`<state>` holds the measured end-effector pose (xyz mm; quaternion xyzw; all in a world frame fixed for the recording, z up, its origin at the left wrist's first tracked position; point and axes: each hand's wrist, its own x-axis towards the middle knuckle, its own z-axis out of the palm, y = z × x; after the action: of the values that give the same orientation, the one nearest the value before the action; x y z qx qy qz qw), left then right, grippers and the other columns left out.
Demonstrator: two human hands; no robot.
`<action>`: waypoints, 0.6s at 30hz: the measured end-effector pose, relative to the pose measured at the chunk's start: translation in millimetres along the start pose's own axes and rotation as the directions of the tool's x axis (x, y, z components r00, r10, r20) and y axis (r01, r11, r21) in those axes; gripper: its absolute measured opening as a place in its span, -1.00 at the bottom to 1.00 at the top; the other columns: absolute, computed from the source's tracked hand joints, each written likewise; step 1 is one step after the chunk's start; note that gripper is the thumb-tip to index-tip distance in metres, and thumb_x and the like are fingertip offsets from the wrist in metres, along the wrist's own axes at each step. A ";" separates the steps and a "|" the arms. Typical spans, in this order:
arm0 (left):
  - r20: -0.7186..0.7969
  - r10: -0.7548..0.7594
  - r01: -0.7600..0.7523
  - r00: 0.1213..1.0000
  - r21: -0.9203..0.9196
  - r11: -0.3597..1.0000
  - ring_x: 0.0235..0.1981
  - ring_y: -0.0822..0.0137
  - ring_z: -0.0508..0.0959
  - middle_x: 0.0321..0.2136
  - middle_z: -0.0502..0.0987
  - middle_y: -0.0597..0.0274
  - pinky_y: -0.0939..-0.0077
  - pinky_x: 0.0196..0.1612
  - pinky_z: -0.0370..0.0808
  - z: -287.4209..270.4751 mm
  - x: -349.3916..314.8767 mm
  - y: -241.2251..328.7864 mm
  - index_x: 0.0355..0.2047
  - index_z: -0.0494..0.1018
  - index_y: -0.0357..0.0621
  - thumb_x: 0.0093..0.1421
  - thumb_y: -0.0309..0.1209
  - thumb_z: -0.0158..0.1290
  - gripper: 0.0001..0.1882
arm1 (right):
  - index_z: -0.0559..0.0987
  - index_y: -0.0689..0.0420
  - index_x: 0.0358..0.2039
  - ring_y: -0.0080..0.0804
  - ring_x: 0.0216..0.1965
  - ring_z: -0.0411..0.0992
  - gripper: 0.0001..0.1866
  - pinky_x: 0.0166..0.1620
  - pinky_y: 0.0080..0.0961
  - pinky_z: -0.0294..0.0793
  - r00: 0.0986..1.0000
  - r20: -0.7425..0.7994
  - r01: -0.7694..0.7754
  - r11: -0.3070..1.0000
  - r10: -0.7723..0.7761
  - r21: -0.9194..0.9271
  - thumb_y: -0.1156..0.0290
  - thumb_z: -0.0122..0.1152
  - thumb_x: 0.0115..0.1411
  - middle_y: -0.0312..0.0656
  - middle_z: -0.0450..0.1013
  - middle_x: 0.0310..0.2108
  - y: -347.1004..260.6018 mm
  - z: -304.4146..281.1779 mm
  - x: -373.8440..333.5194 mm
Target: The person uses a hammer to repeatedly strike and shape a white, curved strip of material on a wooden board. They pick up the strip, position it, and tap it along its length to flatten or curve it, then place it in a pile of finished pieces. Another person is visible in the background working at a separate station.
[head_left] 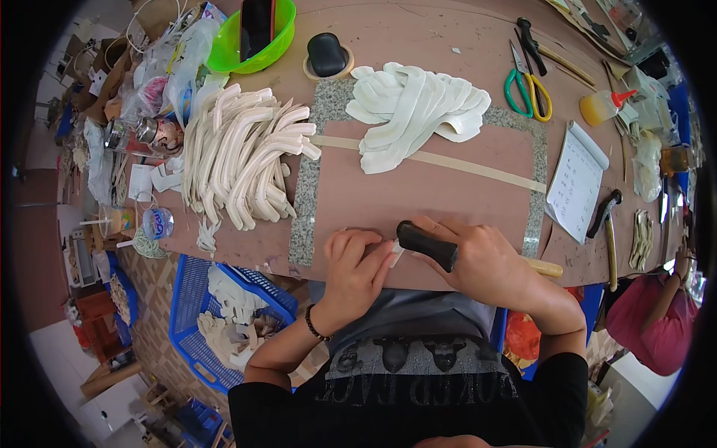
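Note:
Near the table's front edge, my left hand point(351, 265) pinches a small white strip point(396, 255) between thumb and fingers. My right hand point(478, 257) is closed around the black head of a hammer point(426, 245), whose wooden handle sticks out to the right beneath my wrist. The hammer's face is close beside the strip; I cannot tell whether they touch. Beyond my hands lies a fanned stack of flat white strips point(418, 112). To the left is a larger heap of cream, curved, folded strips point(246, 160).
A green bowl point(278, 46) holding a phone and a black dome-shaped object point(327, 54) stand at the back. On the right are scissors point(529, 91), another hammer point(606, 216), a notebook point(576, 183) and a glue bottle point(603, 107). A blue crate point(187, 299) holds white scraps below left. Another person point(657, 321) is at right.

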<state>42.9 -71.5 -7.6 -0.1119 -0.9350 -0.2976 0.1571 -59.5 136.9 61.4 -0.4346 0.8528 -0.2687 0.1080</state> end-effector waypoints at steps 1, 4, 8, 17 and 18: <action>-0.013 -0.011 0.010 1.000 -0.030 0.999 -0.12 0.15 0.52 -0.17 0.52 0.18 0.03 0.18 0.26 1.9 -2.1 1.4 -0.26 0.59 -0.22 0.06 -0.50 0.28 -0.79 | 0.48 0.27 0.15 -0.12 -0.42 0.60 -0.43 -0.42 -0.27 0.60 1.000 0.016 -0.006 1.000 0.006 -0.004 0.37 0.33 0.11 -0.06 0.55 -0.33 -0.7 -1.6 1.2; 0.011 0.030 -0.031 0.999 0.177 0.984 -0.13 0.21 0.52 -0.20 0.52 0.22 0.08 0.19 0.23 6.4 -6.9 14.8 -0.15 0.61 -0.25 0.17 -0.49 0.15 -0.77 | 0.48 0.27 0.14 -0.11 -0.43 0.60 -0.42 -0.41 -0.26 0.60 1.000 0.007 0.011 1.000 -0.011 0.004 0.39 0.33 0.09 -0.06 0.55 -0.32 1.4 -2.5 1.6; 0.042 0.004 -0.013 0.999 0.216 0.976 -0.16 0.23 0.51 -0.26 0.51 0.24 0.13 0.14 0.24 2.7 -0.7 21.7 -0.14 0.61 -0.23 0.16 -0.50 0.15 -0.76 | 0.47 0.28 0.16 -0.10 -0.43 0.59 -0.39 -0.41 -0.24 0.60 0.999 -0.003 0.048 0.998 -0.048 0.049 0.44 0.33 0.05 -0.06 0.54 -0.31 -0.5 -3.8 4.7; -0.011 -0.048 0.048 0.999 0.012 0.999 -0.23 0.21 0.51 -0.32 0.51 0.25 0.17 0.03 0.25 1.0 0.7 13.3 -0.29 0.60 -0.15 -0.01 -0.55 0.31 -0.77 | 0.49 0.24 0.16 -0.05 -0.44 0.58 -0.38 -0.40 -0.21 0.60 1.000 0.015 0.015 0.998 -0.015 0.053 0.49 0.32 0.02 -0.04 0.55 -0.31 6.1 -5.8 4.2; 0.018 -0.014 0.014 1.000 -0.008 1.000 -0.23 0.21 0.51 -0.32 0.51 0.25 0.17 0.04 0.26 -1.6 6.1 6.1 -0.28 0.60 -0.15 -0.01 -0.55 0.31 -0.77 | 0.50 0.23 0.16 -0.04 -0.45 0.58 -0.38 -0.40 -0.20 0.60 1.000 -0.015 0.025 0.998 -0.024 0.050 0.49 0.32 0.02 -0.03 0.55 -0.31 7.7 -9.2 5.1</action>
<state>39.4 -66.9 -1.0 -0.1086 -0.9359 -0.3016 0.1462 -71.7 139.9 65.1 -0.4403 0.8411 -0.2944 0.1093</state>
